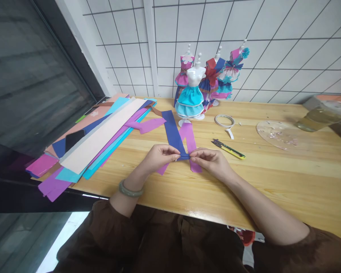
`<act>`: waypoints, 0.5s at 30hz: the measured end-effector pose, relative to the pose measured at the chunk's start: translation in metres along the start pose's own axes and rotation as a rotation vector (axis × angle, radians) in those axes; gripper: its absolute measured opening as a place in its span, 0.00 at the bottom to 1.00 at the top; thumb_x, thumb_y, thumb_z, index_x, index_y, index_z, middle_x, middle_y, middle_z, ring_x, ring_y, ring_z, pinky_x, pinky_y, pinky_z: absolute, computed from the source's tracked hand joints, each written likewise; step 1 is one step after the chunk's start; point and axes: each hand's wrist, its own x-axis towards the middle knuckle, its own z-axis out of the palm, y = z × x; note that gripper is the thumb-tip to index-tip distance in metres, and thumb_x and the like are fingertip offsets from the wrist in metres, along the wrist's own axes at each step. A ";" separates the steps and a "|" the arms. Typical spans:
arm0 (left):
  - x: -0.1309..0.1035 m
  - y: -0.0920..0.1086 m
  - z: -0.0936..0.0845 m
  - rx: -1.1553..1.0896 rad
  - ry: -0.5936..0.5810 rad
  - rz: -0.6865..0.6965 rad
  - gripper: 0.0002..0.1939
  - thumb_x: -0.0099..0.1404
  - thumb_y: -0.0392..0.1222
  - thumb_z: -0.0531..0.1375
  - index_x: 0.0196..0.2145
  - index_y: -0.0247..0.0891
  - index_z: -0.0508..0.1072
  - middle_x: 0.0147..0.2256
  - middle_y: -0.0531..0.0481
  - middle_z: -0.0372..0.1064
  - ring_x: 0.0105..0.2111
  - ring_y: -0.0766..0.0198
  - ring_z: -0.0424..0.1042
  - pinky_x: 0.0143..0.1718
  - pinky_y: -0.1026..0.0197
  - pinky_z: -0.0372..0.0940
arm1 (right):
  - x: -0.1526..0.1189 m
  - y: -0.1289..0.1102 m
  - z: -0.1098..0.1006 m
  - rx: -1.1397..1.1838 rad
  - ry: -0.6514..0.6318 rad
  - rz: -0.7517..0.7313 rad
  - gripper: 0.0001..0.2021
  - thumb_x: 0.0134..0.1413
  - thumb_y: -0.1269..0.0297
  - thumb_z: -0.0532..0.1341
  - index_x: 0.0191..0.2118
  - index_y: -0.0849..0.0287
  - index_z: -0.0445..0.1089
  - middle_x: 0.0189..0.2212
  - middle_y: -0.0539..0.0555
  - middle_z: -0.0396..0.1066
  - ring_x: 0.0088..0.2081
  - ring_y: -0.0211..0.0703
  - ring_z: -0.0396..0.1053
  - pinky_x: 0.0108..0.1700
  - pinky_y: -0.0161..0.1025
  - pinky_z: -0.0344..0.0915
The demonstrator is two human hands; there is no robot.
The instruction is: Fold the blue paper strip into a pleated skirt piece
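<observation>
Both hands pinch the near end of a dark blue strip (174, 131), which looks like crepe paper or fabric. My left hand (161, 156) grips its left corner and my right hand (208, 159) its right corner. The end between my fingers is folded over into a narrow band. From there the strip runs away across the table, lying flat. Purple strips (191, 138) lie beneath and beside it, partly covered by the blue one and by my hands. Beyond them stands a small white dress form (195, 77) in a tiered turquoise skirt (190, 100).
A stack of coloured sheets (93, 136) fills the table's left side, with a dark phone-like object (74, 141) on it. To the right lie yellow-and-black thread snips (229, 148), a tape roll (224, 115) and a clear plate (275, 134). Several dressed mini mannequins (226, 77) stand behind.
</observation>
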 end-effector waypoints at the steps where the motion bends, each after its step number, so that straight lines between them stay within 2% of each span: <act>1: 0.000 0.000 0.000 -0.008 0.003 -0.006 0.12 0.48 0.42 0.63 0.30 0.31 0.73 0.25 0.48 0.69 0.28 0.66 0.68 0.34 0.61 0.63 | 0.000 -0.001 0.000 0.017 0.000 0.016 0.11 0.41 0.58 0.64 0.32 0.58 0.73 0.32 0.54 0.72 0.34 0.40 0.68 0.39 0.39 0.64; 6: 0.000 0.000 0.000 -0.068 -0.008 -0.051 0.14 0.47 0.42 0.64 0.32 0.31 0.72 0.26 0.49 0.70 0.28 0.67 0.68 0.34 0.62 0.63 | 0.000 -0.001 0.001 0.086 0.004 0.068 0.14 0.38 0.58 0.66 0.33 0.59 0.72 0.31 0.53 0.72 0.31 0.39 0.68 0.37 0.38 0.64; 11: -0.001 0.002 0.003 -0.078 -0.017 -0.089 0.17 0.43 0.39 0.66 0.33 0.31 0.72 0.24 0.52 0.67 0.24 0.71 0.65 0.28 0.66 0.61 | 0.001 -0.001 0.002 0.117 0.047 0.123 0.17 0.33 0.59 0.68 0.33 0.60 0.70 0.26 0.52 0.71 0.27 0.37 0.67 0.31 0.36 0.64; 15: 0.000 0.002 0.004 -0.060 -0.001 -0.083 0.15 0.43 0.38 0.66 0.31 0.32 0.71 0.23 0.53 0.65 0.25 0.71 0.64 0.27 0.66 0.60 | 0.001 -0.001 0.004 0.106 0.047 0.126 0.18 0.31 0.57 0.68 0.32 0.61 0.70 0.24 0.51 0.70 0.24 0.36 0.65 0.27 0.35 0.63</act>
